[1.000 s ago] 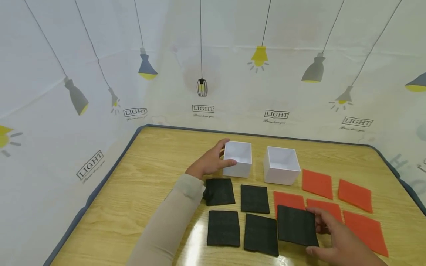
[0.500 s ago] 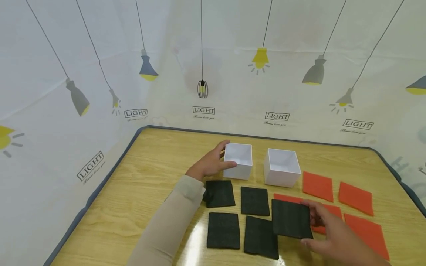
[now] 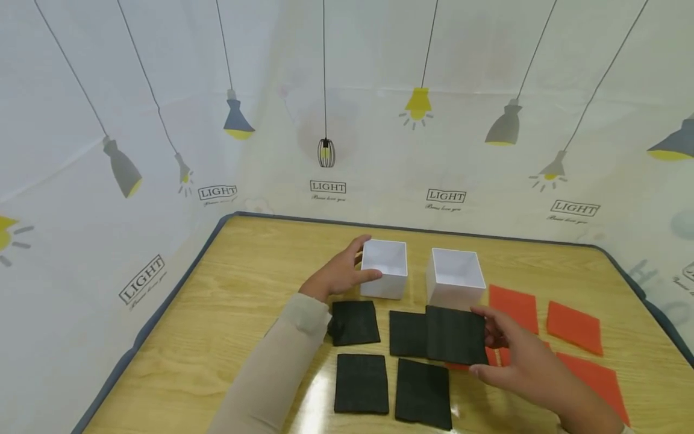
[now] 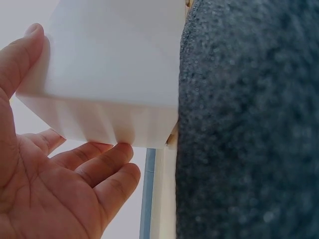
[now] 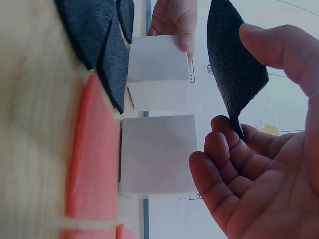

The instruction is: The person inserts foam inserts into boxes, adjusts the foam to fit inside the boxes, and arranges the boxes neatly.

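Note:
My left hand (image 3: 340,274) holds the left white open-topped box (image 3: 385,286) at its left side, thumb against the near face. In the left wrist view the fingers touch another face of this box (image 4: 114,59). My right hand (image 3: 517,355) pinches a black felt-like square (image 3: 454,334) by its right edge, thumb on one side and fingers on the other. The held square is raised above the table and partly covers a black square (image 3: 406,333) and some orange squares in the head view. In the right wrist view this held square (image 5: 233,59) bends slightly.
A second white box (image 3: 457,280) stands to the right of the first. Other black squares (image 3: 361,384) lie flat before the boxes. Several orange squares (image 3: 512,304) lie at the right on the wooden table (image 3: 217,301). A lamp-print sheet (image 3: 379,150) surrounds the table.
My right hand has lifted the black square and carried it forward and left, toward the boxes. The left hand stays on the left box. The head view has tilted slightly.

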Demonstrator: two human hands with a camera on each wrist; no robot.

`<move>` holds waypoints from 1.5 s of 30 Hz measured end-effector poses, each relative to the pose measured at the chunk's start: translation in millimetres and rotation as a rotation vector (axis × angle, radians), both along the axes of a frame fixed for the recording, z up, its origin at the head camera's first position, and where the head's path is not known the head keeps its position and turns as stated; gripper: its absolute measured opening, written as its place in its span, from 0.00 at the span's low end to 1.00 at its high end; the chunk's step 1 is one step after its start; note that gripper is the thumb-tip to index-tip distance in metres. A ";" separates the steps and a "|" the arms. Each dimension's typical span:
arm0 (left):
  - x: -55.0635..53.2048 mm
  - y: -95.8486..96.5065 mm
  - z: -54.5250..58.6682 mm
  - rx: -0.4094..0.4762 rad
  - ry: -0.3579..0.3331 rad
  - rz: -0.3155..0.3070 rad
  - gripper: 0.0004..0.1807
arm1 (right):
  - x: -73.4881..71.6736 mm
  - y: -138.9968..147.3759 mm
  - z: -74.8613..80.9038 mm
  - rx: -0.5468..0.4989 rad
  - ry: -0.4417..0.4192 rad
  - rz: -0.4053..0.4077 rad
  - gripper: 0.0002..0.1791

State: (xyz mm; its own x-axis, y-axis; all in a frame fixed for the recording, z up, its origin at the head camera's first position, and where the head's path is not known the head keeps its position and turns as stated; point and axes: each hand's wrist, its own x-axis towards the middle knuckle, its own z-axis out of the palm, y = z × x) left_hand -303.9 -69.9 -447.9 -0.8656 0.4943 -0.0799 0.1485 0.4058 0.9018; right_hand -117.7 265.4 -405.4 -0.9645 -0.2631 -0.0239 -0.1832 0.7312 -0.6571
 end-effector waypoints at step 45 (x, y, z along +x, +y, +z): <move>-2.0 -2.1 -2.7 0.038 -0.007 0.002 0.59 | -63.1 -39.6 33.8 -0.144 0.026 0.061 0.49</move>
